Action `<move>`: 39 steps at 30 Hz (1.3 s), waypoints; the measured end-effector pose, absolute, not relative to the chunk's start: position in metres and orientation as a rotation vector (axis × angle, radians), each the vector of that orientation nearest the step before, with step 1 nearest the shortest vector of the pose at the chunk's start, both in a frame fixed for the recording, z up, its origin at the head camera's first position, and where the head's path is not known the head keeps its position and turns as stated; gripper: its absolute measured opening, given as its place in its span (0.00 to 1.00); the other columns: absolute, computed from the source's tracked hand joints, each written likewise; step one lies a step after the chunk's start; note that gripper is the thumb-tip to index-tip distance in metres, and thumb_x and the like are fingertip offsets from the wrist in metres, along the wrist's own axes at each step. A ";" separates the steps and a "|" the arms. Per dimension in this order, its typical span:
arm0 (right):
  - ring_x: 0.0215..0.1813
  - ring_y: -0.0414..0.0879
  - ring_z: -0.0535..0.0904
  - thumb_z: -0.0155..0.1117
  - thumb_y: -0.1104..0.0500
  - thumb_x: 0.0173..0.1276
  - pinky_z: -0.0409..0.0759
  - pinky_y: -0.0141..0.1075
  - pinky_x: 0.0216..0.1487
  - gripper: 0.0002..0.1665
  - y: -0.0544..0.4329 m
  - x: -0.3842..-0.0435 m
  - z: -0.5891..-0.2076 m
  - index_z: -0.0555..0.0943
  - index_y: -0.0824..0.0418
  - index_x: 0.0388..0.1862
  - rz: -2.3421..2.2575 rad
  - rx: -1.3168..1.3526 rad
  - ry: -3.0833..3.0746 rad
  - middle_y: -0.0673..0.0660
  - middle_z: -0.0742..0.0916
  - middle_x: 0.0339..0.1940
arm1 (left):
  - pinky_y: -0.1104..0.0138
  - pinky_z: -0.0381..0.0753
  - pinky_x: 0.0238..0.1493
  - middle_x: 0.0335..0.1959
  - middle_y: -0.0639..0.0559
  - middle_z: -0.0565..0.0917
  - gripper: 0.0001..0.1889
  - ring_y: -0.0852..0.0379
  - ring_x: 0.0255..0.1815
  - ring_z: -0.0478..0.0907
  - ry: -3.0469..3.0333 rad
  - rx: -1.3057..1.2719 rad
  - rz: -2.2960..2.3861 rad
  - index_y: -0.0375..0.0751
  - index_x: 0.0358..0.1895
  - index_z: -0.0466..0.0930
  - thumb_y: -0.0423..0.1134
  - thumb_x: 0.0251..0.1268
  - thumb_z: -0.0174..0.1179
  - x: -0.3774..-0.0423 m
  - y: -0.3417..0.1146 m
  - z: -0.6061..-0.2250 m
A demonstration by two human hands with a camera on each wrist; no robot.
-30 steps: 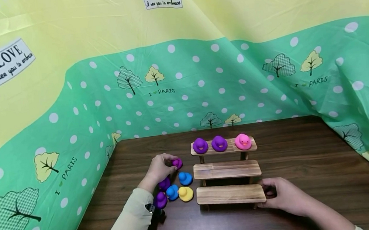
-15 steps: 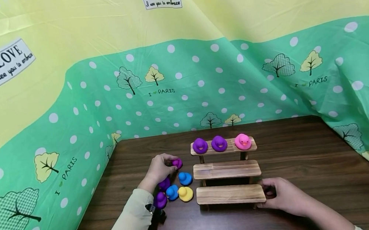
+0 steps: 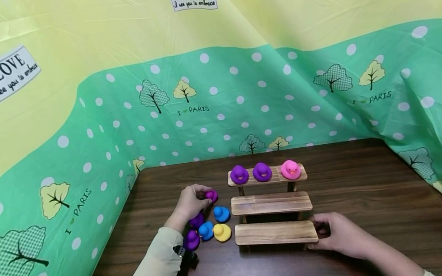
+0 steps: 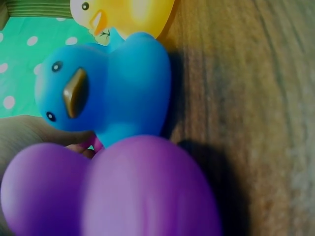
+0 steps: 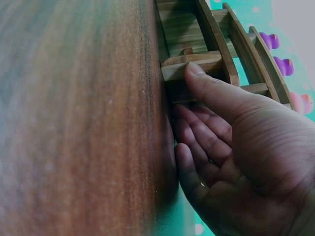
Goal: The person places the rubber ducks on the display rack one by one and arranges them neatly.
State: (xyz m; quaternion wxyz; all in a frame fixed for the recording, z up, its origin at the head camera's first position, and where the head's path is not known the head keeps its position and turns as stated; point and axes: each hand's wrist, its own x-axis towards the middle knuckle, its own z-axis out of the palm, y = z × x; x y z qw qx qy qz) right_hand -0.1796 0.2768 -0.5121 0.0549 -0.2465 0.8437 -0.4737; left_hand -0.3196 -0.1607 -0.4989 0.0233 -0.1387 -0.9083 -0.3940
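Note:
On the left of the table, my left hand pinches a small magenta rubber duck between thumb and fingers. Close by sit a blue duck, another blue duck, a yellow duck and purple ducks, one partly hidden by the hand. My right hand grips the lower right end of a three-step wooden stand; the thumb lies against its side support in the right wrist view. Two purple ducks and a pink duck sit on the top step.
The stand's middle step and bottom step carry no ducks. A dark wooden table lies under everything. A green and yellow printed cloth encloses the back and sides. A black device is strapped to the left wrist.

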 end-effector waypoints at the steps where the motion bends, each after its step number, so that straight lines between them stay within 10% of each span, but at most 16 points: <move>1: 0.41 0.38 0.87 0.85 0.54 0.59 0.87 0.34 0.40 0.21 0.277 -0.180 -0.512 0.86 0.57 0.49 -1.436 -0.741 2.560 0.44 0.90 0.39 | 0.59 0.86 0.48 0.45 0.54 0.88 0.16 0.55 0.45 0.86 -2.808 -0.415 -1.226 0.46 0.50 0.91 0.31 0.60 0.77 -0.319 -0.161 -0.499; 39: 0.43 0.39 0.87 0.83 0.56 0.61 0.88 0.34 0.41 0.22 0.277 -0.180 -0.513 0.86 0.59 0.51 -1.465 -0.737 2.506 0.46 0.91 0.41 | 0.43 0.83 0.59 0.47 0.57 0.87 0.16 0.56 0.49 0.85 -2.460 -0.502 -1.472 0.48 0.50 0.90 0.33 0.59 0.79 -0.251 -0.153 -0.444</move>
